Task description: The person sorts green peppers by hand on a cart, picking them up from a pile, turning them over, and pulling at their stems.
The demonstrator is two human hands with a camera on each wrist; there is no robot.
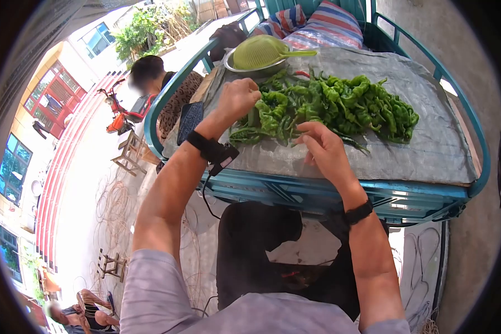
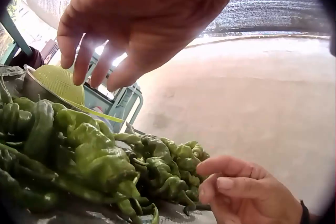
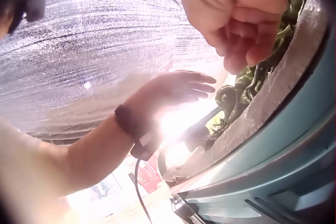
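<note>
Green peppers [image 1: 339, 106] [image 2: 100, 150] [image 3: 228, 98] lie heaped on a grey sheet [image 1: 417, 161]. Above the heap's left end hangs the left hand [image 1: 238, 101] [image 2: 142, 19] [image 3: 170, 91]; its fingers droop, slightly parted, with nothing seen in them. The right hand [image 1: 325, 153] [image 2: 254, 195] [image 3: 241, 16] hovers at the near edge of the heap, fingers loosely bent and the thumb apart from them; no pepper shows in it. A thin red pepper [image 1: 301, 73] is at the heap's far side.
Behind the heap, a yellow-green strainer [image 1: 261, 53] [image 2: 60, 82] rests on a metal bowl [image 1: 228, 65]. Teal rails [image 1: 172, 92] border the cart bed. Striped bags [image 1: 334, 25] lie at its far end. A person [image 1: 178, 100] sits beside the cart at left.
</note>
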